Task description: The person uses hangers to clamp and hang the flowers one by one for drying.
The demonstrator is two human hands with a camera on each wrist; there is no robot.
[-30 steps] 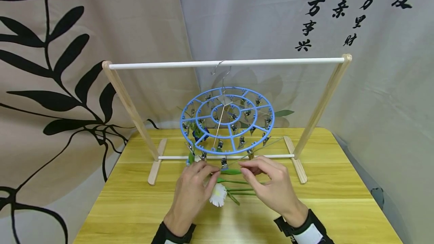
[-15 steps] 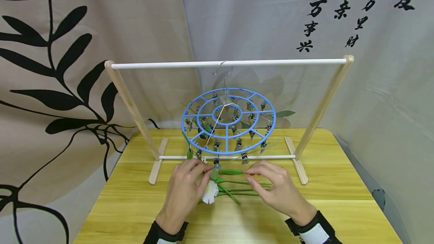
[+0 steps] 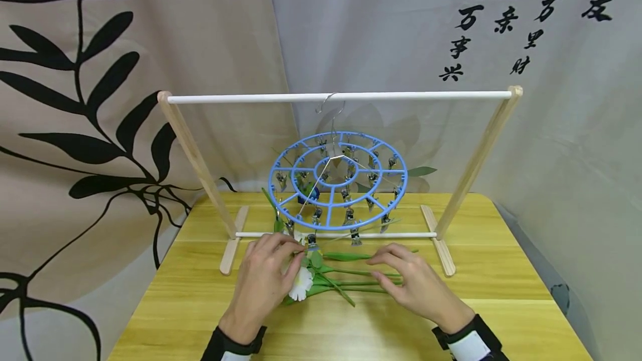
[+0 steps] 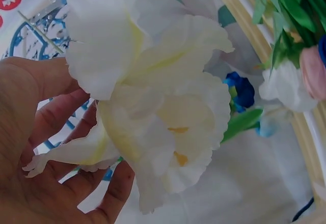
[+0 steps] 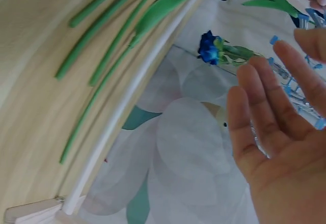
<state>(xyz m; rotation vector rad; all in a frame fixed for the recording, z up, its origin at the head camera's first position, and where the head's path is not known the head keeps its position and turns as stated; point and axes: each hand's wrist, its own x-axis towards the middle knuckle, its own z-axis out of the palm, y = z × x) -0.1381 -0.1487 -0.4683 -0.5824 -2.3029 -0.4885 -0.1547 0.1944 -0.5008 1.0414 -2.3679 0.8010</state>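
In the head view my left hand (image 3: 261, 280) is at the front of the blue round clip hanger (image 3: 331, 228), with fingertips right beside a metal clip (image 3: 312, 240). A white artificial flower (image 3: 301, 284) shows below its thumb. In the left wrist view this flower (image 4: 193, 117) fills the palm side; my fingers curl round it, tips partly hidden by petals. My right hand (image 3: 423, 286) hovers over the ends of several green stems (image 3: 361, 289) with nothing between its fingers. The right wrist view shows its palm and relaxed fingers (image 5: 239, 114).
The hanger hooks onto a white bar (image 3: 251, 97) between wooden posts (image 3: 198, 163). A blue flower (image 5: 208, 48) hangs from it. A lower white rod (image 3: 396, 235) crosses behind the stems. White and pink flowers (image 4: 313, 66) show in the left wrist view.
My left hand has moved left, with the white flower and front clip shifting along as the hanger turns. My right hand has drawn away to the right, its fingertips now apart.
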